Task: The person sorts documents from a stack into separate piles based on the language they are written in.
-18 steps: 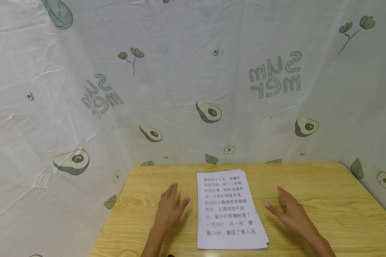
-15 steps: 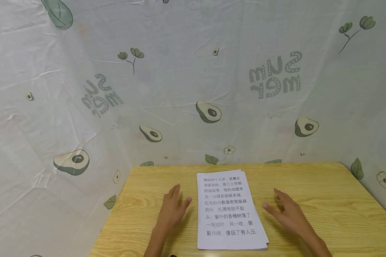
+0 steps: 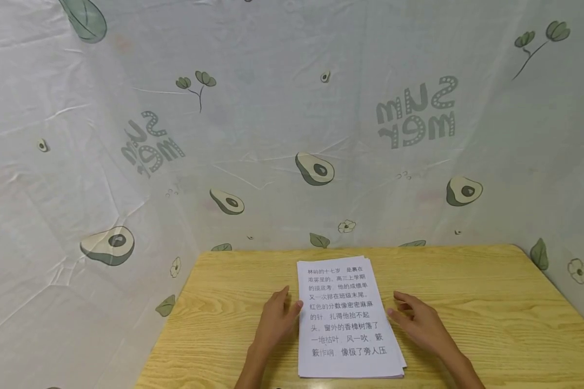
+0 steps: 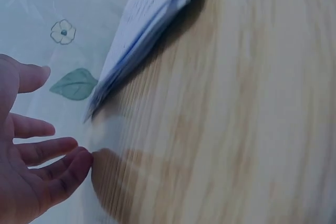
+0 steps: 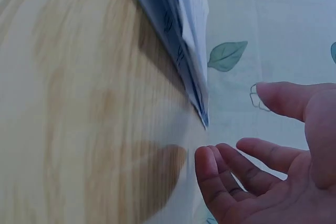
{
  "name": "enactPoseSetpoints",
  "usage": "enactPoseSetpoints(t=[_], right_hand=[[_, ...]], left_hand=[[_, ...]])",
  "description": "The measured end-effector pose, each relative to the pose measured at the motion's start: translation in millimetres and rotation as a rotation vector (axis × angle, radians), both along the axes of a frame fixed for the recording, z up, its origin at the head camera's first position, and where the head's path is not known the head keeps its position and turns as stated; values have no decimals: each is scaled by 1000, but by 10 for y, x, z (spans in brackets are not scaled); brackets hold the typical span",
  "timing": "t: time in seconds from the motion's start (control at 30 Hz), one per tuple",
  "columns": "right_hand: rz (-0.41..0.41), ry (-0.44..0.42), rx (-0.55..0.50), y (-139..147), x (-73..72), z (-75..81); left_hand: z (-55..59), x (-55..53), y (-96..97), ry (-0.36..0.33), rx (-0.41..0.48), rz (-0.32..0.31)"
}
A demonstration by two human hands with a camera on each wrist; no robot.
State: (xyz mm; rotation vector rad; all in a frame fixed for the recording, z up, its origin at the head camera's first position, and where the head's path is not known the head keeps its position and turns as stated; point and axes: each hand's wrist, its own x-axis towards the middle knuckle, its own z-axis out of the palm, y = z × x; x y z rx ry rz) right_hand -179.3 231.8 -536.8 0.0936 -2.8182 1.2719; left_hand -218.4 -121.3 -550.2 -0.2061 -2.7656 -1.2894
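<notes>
A stack of printed paper sheets lies on the wooden table, its top sheet covered in large Chinese characters. Some lower sheets poke out unevenly along the right side and bottom corner. My left hand hovers beside the stack's left edge, thumb near the paper, fingers relaxed and holding nothing. On the other side, my right hand is by the right edge, thumb toward the paper and fingers loosely bent. Both wrist views show a gap between the fingers and the paper stack. The right wrist view shows the layered side of the sheets.
The wooden table extends to both sides of the stack. Behind it and at the left hangs a pale cloth printed with avocados, leaves and mirrored "summer" lettering.
Both hands have moved inward toward the stack, the left hand to the right and the right hand to the left. The paper stays in place; the head view has shifted very slightly.
</notes>
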Motion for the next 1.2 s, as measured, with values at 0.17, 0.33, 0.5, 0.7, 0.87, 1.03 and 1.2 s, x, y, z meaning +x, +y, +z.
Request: enactPoseSetpoints(t=[0.17, 0.33, 0.5, 0.7, 0.87, 1.03, 1.2], right_hand=[[-9, -6, 19, -72, -11, 25], [0, -24, 31, -115, -17, 47], [10, -50, 31, -118, -17, 58], [15, -78, 17, -98, -17, 59], [-2, -98, 18, -79, -25, 66], [-24, -100, 28, -47, -28, 64], [-37, -91, 37, -4, -26, 50]], left_hand=[[6, 17, 93, -17, 23, -5], [15, 22, 155, 10, 48, -36], [34, 19, 222, -3, 82, -56], [54, 31, 318, -11, 67, -54], [39, 8, 381, 1, 53, -59], [26, -28, 444, 6, 60, -59], [18, -69, 508, -18, 67, -50]])
